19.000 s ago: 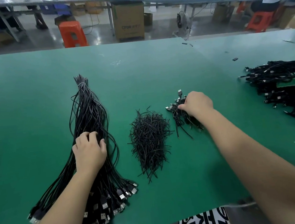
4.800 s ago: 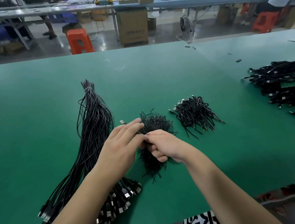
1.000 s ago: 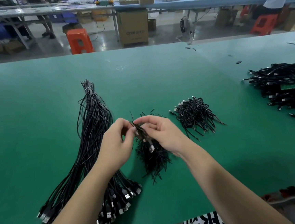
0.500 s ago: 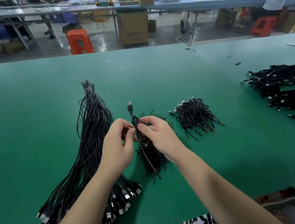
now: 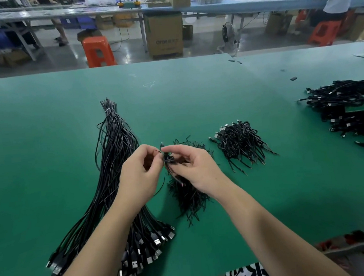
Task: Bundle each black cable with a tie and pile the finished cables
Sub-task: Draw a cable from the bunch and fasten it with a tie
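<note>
Left hand (image 5: pixel 139 179) and right hand (image 5: pixel 192 170) together pinch a coiled black cable (image 5: pixel 167 159); tie pile (image 5: pixel 189 196) beneath

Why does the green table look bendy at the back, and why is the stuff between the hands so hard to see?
Head view: the wide-angle lens bows the green table's far edge into a curve. Head view: the coiled cable between the left hand and right hand is black, slightly blurred, and overlaps the black pile of ties behind it.
</note>
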`<state>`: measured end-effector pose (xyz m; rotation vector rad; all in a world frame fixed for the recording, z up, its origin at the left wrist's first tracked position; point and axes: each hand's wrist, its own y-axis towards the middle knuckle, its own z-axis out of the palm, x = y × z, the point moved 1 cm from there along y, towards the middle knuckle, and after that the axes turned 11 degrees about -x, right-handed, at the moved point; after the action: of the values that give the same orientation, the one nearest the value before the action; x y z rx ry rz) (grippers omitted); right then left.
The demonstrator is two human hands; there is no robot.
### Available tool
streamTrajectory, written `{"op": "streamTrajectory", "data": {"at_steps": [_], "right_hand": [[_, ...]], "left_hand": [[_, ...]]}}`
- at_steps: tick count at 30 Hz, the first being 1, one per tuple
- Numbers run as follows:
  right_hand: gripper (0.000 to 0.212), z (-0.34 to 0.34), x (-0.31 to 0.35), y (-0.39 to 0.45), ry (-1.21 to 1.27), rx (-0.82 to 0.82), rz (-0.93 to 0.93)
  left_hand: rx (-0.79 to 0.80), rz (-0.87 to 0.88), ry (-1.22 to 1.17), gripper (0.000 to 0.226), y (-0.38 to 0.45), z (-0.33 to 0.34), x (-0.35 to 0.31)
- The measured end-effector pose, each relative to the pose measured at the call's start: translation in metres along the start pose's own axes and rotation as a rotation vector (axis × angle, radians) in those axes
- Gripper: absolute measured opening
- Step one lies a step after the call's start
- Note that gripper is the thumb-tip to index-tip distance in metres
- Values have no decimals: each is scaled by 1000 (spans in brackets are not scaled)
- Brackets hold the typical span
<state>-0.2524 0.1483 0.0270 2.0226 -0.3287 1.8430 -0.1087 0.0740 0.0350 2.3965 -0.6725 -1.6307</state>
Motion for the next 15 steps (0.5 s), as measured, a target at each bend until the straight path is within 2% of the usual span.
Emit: {"op": "streamTrajectory", "data": {"at_steps": [3,5,8,11,13,15], "right_hand": [[17,-1,2,4,2,-135,-10],[8,-3,2,6,-25,-162,22],[18,-7,-1,5,-81,-130,59],[32,-5,-4,6,-49,-89,117],[20,-3,-5,7,-7,-84,158],[14,-4,-5,7,12,-87,175]], "left_hand": [[58,-79,-100,15,0,2,0],[58,-20,-78,16,-3,1,-3],[44,213,66,14,-7,-1,-10],[107,455,207,7,-10,0,-13],[135,571,282,8,-13,1,-15],[121,606,304,12,-15,3,-15]]}}
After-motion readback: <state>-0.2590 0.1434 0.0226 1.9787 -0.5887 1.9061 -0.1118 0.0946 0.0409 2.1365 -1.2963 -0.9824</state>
